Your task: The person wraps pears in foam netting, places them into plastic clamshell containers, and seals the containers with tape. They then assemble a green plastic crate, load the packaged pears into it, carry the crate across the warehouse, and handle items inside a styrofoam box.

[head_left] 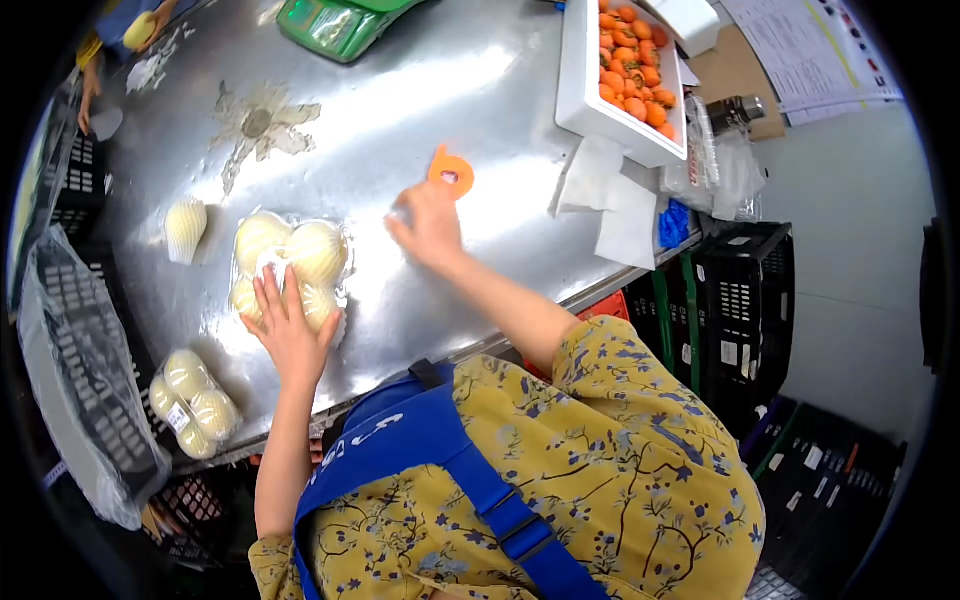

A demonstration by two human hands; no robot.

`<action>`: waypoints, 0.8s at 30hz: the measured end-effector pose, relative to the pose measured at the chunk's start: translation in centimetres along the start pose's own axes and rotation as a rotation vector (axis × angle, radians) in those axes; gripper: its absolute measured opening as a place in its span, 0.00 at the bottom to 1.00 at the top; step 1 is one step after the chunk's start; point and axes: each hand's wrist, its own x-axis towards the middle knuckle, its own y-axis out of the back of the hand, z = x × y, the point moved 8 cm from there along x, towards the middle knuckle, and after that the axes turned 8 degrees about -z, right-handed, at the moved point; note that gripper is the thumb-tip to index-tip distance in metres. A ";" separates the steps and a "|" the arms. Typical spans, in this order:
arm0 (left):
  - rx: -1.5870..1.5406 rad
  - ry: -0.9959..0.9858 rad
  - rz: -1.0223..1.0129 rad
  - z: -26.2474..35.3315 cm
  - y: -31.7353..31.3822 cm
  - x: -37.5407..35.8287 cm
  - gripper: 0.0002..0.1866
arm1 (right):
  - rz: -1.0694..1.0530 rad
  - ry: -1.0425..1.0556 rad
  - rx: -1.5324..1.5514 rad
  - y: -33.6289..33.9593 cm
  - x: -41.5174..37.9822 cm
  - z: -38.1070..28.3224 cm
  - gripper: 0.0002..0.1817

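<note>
On the metal table, a clear-wrapped pack of pale round fruits in foam nets [318, 250] lies under my left hand [291, 322], whose fingers are spread over its near side. My right hand [430, 226] is above the table to the right of the pack, fingers partly curled; whether it holds something small is unclear. Just beyond it lies an orange tape dispenser [452, 175]. A single netted fruit [186, 230] rests left of the pack. Nearer the table's left edge is another wrapped pack with a label [195, 404].
A white foam box [648, 143] of orange fruits stands at the back right, beside white paper and plastic bags. A green scale [335, 25] is at the far edge. Black crates [745, 300] flank the table. Another person's hands [150, 30] show at top left.
</note>
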 end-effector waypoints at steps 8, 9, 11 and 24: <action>-0.052 -0.039 -0.033 0.0 1.0 -0.2 0.44 | -0.013 -0.192 -0.291 1.7 0.2 6.3 0.25; -0.067 -0.060 0.000 0.5 1.9 -0.4 0.42 | -0.002 -0.167 -0.321 1.4 0.1 6.5 0.24; -0.164 -0.128 0.059 1.4 3.5 -0.7 0.39 | 0.020 -0.134 -0.269 1.1 0.3 7.0 0.21; -1.641 0.203 -0.397 3.0 1.4 -2.1 0.16 | -0.882 0.240 1.006 1.9 -5.8 -8.5 0.17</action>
